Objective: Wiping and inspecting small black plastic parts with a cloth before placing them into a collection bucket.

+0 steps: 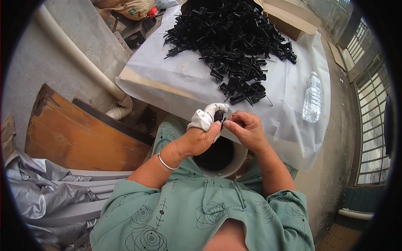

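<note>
Black plastic part (219, 117) at the frame's centre, long axis running roughly up-frame, is clasped by the left hand (200, 139), white cloth (201, 120) round its fingers; close on the part's right curls the right hand (248, 130), its grip impossible to tell from here

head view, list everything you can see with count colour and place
Plastic-sheeted table: one, whitish, ahead
Small spindly plastic parts: too many to count, black, piled on table
Similar small part: one, black, held at centre
Open cardboard box: one, brown, table's far right
Clear plastic bottle: one, transparent, table's right
Round bucket: one, pale, below hands
Flat wooden board: one, orange-brown, left
Long pipe: one, cream, upper left
Crumpled shiny sheet: one, silver, lower left
Patterned clothing: green, bottom
Left hand: one, white cloth on fingers, centre
Right hand: one, bare, beside it
</note>
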The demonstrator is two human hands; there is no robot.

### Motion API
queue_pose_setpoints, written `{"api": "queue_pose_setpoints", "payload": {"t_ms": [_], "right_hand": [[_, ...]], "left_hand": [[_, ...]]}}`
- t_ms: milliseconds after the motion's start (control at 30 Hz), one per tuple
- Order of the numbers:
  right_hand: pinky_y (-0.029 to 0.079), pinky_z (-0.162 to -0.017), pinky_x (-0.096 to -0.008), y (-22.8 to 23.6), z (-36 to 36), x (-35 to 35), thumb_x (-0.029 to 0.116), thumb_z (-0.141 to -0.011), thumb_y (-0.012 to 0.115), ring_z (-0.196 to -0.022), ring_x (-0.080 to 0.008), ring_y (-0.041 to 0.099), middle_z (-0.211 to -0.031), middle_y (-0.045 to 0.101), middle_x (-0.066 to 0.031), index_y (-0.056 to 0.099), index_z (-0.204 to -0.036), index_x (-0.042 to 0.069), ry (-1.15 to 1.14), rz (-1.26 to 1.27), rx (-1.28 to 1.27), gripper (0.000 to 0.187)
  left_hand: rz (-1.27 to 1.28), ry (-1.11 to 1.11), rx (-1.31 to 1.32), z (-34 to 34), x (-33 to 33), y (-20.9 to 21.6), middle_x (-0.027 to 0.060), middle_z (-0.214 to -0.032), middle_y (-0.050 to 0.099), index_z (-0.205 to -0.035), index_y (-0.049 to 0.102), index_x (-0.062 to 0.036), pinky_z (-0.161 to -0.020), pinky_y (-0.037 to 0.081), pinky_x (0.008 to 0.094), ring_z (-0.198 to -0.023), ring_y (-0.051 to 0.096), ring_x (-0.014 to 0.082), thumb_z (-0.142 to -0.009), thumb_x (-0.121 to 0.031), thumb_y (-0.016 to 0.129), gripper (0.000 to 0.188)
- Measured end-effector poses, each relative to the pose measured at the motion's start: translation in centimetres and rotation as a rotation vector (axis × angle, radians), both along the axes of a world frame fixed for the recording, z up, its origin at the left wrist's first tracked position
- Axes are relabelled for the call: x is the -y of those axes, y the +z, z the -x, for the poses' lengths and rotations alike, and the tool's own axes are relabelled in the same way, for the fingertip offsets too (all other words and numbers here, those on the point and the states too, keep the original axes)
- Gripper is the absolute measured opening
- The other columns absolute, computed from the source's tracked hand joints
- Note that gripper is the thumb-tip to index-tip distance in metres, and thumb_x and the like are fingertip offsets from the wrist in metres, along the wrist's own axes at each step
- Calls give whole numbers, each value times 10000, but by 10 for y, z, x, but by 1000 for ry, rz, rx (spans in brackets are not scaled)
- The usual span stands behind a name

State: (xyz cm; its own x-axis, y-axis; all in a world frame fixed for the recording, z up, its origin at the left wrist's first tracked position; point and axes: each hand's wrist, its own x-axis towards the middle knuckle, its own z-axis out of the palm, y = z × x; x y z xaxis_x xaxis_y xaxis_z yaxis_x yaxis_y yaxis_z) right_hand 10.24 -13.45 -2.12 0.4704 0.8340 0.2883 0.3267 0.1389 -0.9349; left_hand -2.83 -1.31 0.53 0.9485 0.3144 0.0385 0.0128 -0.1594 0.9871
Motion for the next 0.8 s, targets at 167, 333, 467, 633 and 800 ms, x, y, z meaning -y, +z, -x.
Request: {"api": "queue_pose_setpoints", "payload": {"t_ms": [167, 333, 467, 633, 800], "right_hand": [[375, -533, -229, 2, 5, 3, 125, -847, 615, -590, -78, 414, -628, 481, 20, 545, -737, -6, 32, 75, -109, 185], [373, -510, -296, 3, 12, 0, 157, -907, 489, -533, -145, 397, -577, 452, -93, 497, -719, -6, 43, 66, 168, 248], [369, -505, -306, -6, 12, -2, 156, -905, 493, -531, -145, 401, -577, 447, -101, 488, -719, -4, 50, 90, 41, 245], [378, -528, -280, -8, 9, -2, 156, -908, 501, -558, -124, 441, -622, 491, -34, 526, -728, 8, 151, 117, -176, 234], [449, -540, -340, -4, -27, 3, 170, -842, 576, -587, -261, 554, -731, 594, -101, 565, -821, 43, -402, 306, 702, 129]], "left_hand": [[-26, -9, 16, -4, 8, 3, 102, -871, 542, -1091, 463, -10, -756, 424, 304, -831, 512, 186, -828, -71, 424, 274], [-334, 92, 205, -8, 6, -22, 76, -889, 504, -1065, 453, 5, -610, 430, 271, -713, 495, 136, -815, -47, 442, 256], [-525, 139, 232, -14, 16, -18, 189, -828, 545, -1012, 460, 34, -677, 443, 377, -741, 541, 325, -804, -62, 434, 231], [-399, 123, 88, -8, 15, -13, 209, -879, 561, -1004, 501, 45, -716, 441, 421, -789, 545, 370, -801, -97, 468, 250], [-868, -48, 45, -3, -5, -12, 194, -989, 573, -1120, 526, 7, -856, 421, 413, -939, 528, 349, -797, -113, 526, 344]]}}
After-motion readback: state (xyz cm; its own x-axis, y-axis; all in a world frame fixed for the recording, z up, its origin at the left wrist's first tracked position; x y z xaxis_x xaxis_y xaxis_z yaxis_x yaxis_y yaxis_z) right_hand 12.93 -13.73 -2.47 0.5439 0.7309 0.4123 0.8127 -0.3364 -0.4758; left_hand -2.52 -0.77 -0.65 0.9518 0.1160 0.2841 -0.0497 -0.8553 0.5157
